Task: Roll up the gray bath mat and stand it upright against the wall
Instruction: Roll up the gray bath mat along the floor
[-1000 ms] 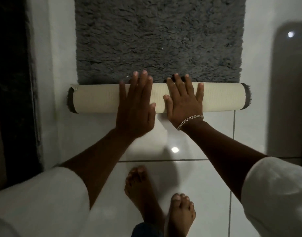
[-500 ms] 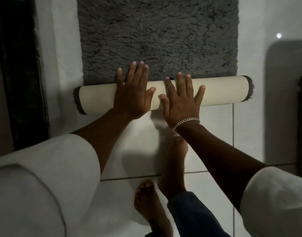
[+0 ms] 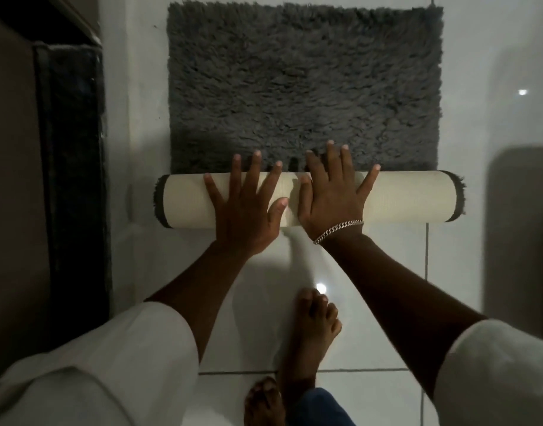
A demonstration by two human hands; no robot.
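nearest the person, both forearms reach forward over the white tile floor point(image 3: 384, 259). the left hand point(image 3: 245, 207) and right hand point(image 3: 333, 198) lie flat, fingers spread, gripping nothing, side by side on the rolled part point(image 3: 408, 196), whose long axis runs left-right. beyond, the gray bath mat point(image 3: 304, 87) lies unrolled, straight ahead.

The room is dim around me. A small glare spot shines on the glossy floor tiles point(image 3: 371, 302) at six o'clock, another at three o'clock. My arms throw soft shadows toward the mat point(image 3: 304, 87). Edges at nine o'clock fall dark, slightly bowed and blurred.
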